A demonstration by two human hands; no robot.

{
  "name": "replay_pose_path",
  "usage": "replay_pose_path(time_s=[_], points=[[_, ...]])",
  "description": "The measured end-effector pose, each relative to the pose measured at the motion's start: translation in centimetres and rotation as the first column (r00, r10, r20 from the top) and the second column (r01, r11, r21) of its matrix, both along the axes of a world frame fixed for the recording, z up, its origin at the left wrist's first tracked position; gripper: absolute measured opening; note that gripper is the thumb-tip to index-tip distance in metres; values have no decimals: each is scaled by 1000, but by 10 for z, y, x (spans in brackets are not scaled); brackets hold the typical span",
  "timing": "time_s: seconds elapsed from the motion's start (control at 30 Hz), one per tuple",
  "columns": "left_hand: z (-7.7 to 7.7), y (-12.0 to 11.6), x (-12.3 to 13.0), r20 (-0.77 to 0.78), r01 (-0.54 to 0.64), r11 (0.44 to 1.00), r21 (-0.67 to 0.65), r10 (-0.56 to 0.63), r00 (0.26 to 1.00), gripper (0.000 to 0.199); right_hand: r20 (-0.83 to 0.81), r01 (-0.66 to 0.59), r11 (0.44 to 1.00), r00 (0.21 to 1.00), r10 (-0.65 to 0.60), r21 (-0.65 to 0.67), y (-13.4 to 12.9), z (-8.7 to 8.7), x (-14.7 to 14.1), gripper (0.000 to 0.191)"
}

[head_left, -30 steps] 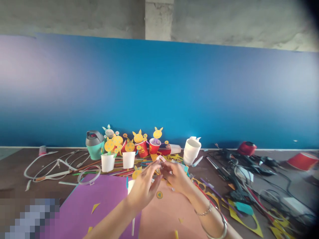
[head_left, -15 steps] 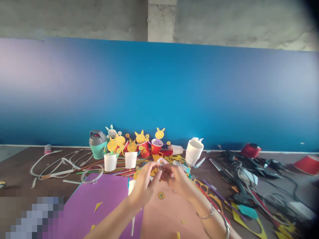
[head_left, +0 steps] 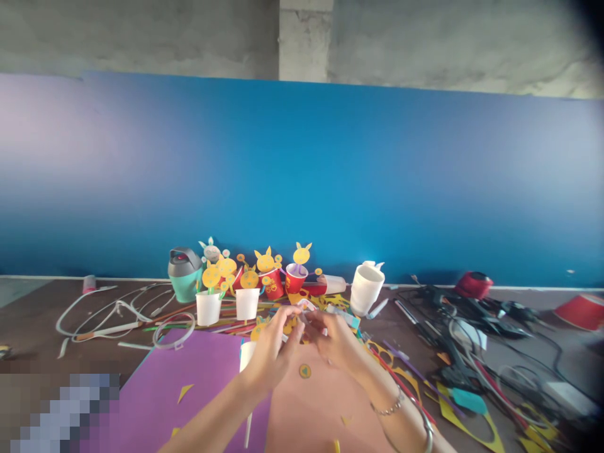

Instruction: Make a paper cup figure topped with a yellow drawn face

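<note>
Close together over the top of the peach sheet (head_left: 302, 421) are my left hand (head_left: 274, 346) and my right hand (head_left: 336, 340). Fingertips of both pinch near each other, and what they hold is too small and hidden to make out. Just below them lies a small round yellow paper piece (head_left: 305, 371) with a green mark. A white paper cup (head_left: 246, 357) is partly covered by my left hand, at the edge of the purple sheet (head_left: 155, 396). Beyond my fingers are yellow paper offcuts and a white round item (head_left: 307, 304).
Behind stand white cups (head_left: 208, 308) and red cups (head_left: 296, 279) with yellow animal-head cutouts, a green-grey container (head_left: 185, 277) and a larger white cup (head_left: 367, 289). Black cables (head_left: 457, 340) and cut yellow paper (head_left: 472, 418) lie right; a white cable (head_left: 117, 314) lies left.
Both hands stay nearly in place, with only slight movement of the fingers. The white cup beside my left hand shows a little further left.
</note>
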State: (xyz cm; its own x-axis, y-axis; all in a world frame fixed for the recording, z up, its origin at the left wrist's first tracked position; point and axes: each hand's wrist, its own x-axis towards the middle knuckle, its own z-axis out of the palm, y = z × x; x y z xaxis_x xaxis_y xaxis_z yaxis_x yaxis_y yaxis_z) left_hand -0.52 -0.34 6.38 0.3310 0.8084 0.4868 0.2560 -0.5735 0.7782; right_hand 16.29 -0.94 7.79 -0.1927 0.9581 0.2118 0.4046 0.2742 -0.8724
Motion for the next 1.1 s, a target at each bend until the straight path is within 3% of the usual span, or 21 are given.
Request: replay_pose_path(time_s=[0.17, 0.33, 0.5, 0.67, 0.73, 0.8, 0.9, 1.0, 1.1], points=[[0, -6, 1, -63, 3, 999, 34, 0, 998, 25, -22, 25, 999, 999, -25, -21, 4, -5, 2, 19], [2, -4, 4, 231, 26, 976, -218, 25, 973, 24, 43, 28, 1000, 999, -28, 3, -2, 0, 1, 24], [2, 2, 5, 442, 129, 907, -401, 67, 895, 24, 106, 43, 999, 993, -43, 8, -6, 3, 0, 31], [4, 6, 3, 671, 339, 749, -569, 185, 718, 21, 140, 66, 994, 987, -78, 89, -2, -8, 1, 24], [5, 7, 2, 658, 340, 728, -596, 200, 726, 21, 129, 48, 993, 990, -62, 107, -1, -11, 1, 20], [5, 8, 1, 547, 237, 766, -598, 173, 819, 21, 86, 34, 994, 995, -43, 101, -1, -11, 0, 18], [4, 10, 0, 277, 25, 901, -432, 107, 955, 22, 1, 18, 996, 1000, -18, 85, -4, -5, -1, 18], [1, 11, -1, 75, -69, 967, -247, 90, 993, 19, -48, 7, 997, 999, -4, 73, -9, 4, -1, 17], [0, 11, -2, 10, -77, 976, -205, 81, 997, 14, -51, -7, 998, 999, 11, 68, -13, 12, -1, 15]])
